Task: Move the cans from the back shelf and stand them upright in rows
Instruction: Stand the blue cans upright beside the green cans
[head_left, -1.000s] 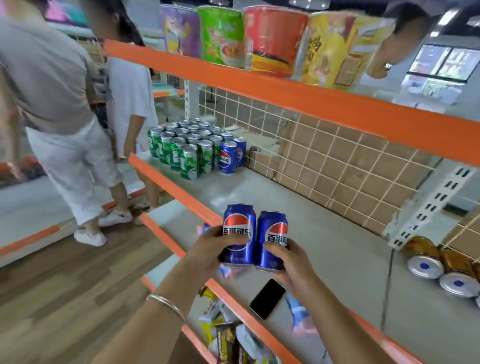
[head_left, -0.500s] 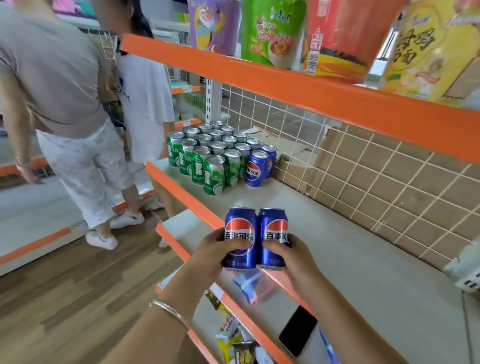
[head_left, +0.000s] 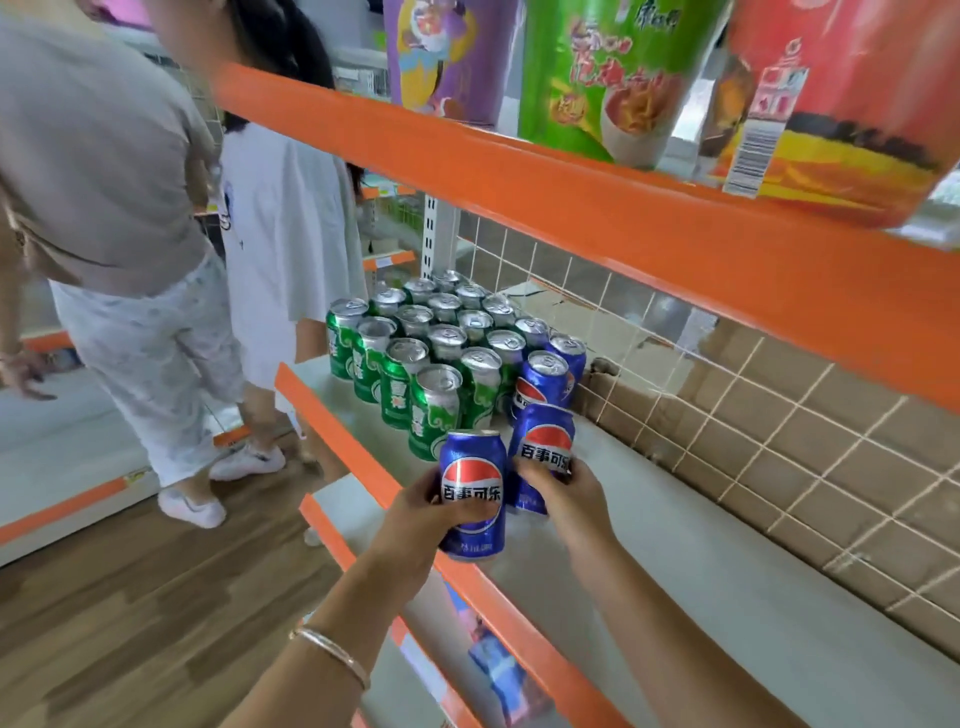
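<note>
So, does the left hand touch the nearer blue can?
Touching. The head view shows the left hand gripping the nearer blue can round its middle.

A: Anything worn on the left wrist (head_left: 363, 608)?
B: One thin bangle (head_left: 332, 656), metal, pale rosy gold, smooth and plain, catching light along its edge
A: Broad or narrow?
B: Narrow, lying slantwise just behind the left hand (head_left: 415, 519)
A: And the arms?
B: Bare left forearm (head_left: 291, 691) below the bangle; bare right forearm (head_left: 675, 649) from the bottom edge up to the right hand (head_left: 566, 493)
</note>
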